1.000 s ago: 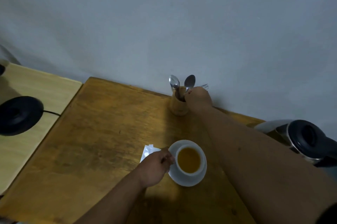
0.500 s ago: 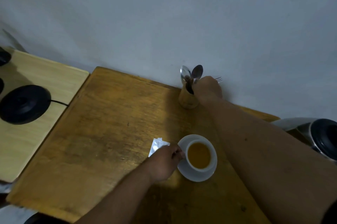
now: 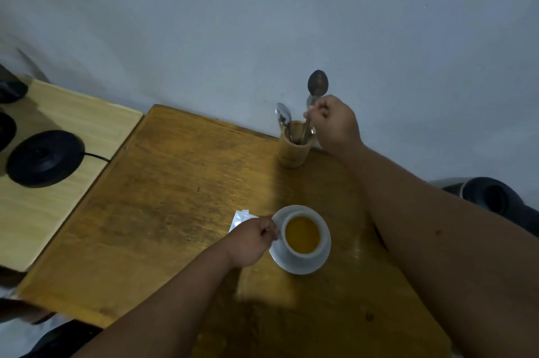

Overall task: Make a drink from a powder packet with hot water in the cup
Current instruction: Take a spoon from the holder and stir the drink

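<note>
A white cup (image 3: 303,235) full of orange-brown drink stands on a white saucer (image 3: 300,265) on the wooden table (image 3: 175,197). My left hand (image 3: 252,242) grips the cup's left side, where its handle is hidden by my fingers. A torn white powder packet (image 3: 240,217) lies just left of the saucer, partly under that hand. My right hand (image 3: 332,124) is closed on a metal spoon (image 3: 317,85), whose bowl is raised above the wooden utensil holder (image 3: 293,149) while its handle end is still inside.
Another spoon (image 3: 283,117) stands in the holder by the wall. A steel kettle with a black lid (image 3: 493,197) sits at the right, behind my right forearm. A black kettle base (image 3: 43,157) with a cord rests on the pale side table (image 3: 58,182) at the left.
My right hand has lifted one spoon upward, partly out of the holder. The left hand has stayed on the cup. The view has shifted a little.
</note>
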